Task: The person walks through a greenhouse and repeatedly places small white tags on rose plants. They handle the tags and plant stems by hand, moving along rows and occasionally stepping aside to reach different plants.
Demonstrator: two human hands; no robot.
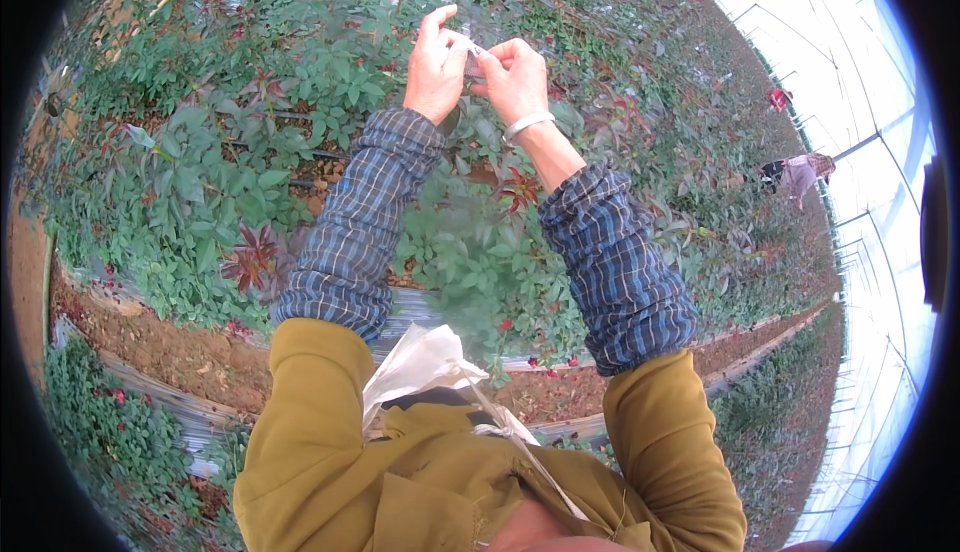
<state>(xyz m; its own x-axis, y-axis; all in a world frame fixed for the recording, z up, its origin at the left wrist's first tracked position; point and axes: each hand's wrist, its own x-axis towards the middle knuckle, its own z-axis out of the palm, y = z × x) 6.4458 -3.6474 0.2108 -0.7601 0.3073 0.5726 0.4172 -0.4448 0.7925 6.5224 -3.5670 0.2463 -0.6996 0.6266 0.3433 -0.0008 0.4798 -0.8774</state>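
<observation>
In front of me, above the rose bushes, my left hand [436, 68] and my right hand [517, 80] are close together. Between them is a small piece of pale mesh netting [472, 64], pinched by the thumb and fingers of each hand. My left index finger points up, away from the netting. Whether a rose bud sits inside the mesh cannot be made out. A white cloth bag [424, 357] hangs at my waist, its mouth partly spread and its contents hidden.
Leafy rose bushes [202, 154] surround my hands, with reddish young shoots [517, 190] below them. A covered bud [141, 137] stands at left. Bare soil [187, 360] forms a path near me, edged by plastic sheeting [409, 312]. Another person [799, 173] bends among plants at far right.
</observation>
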